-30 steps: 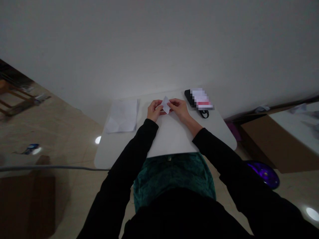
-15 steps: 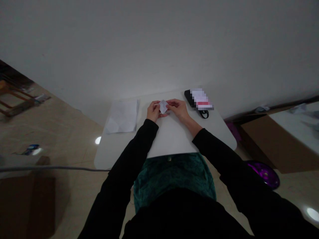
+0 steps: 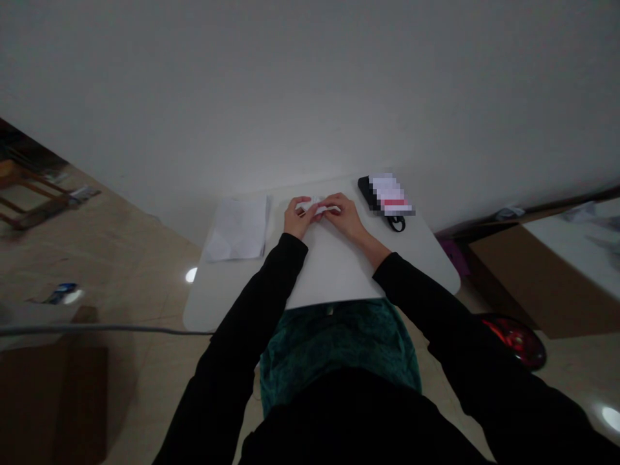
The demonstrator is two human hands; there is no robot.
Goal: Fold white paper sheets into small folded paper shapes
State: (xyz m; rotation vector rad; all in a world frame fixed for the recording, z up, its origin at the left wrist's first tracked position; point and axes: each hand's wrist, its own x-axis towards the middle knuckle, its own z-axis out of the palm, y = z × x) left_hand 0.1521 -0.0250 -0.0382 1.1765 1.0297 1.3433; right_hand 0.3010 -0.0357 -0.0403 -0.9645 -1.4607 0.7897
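A small folded piece of white paper [image 3: 317,205] is held between my two hands, just above the far middle of the white table [image 3: 334,271]. My left hand [image 3: 297,218] pinches its left side, thumb toward me and fingers curled behind. At the right side, my right hand [image 3: 341,213] grips the paper with thumb and fingertips. Fingers cover much of the paper, so its exact folds cannot be made out. To the left of my left hand lies a stack of white paper sheets [image 3: 237,226], flat on the table.
A black case [image 3: 369,192] with a strap loop and a blurred-out item [image 3: 391,195] lie at the table's back right. The wall [image 3: 310,97] rises behind the table. A grey cable [image 3: 106,327] runs to its left edge. Cardboard [image 3: 542,278] stands at the right.
The folded paper has turned from a flat diamond facing me to a narrower, partly hidden shape. My fingers have shifted around it. The round object on the floor went from purple to red.
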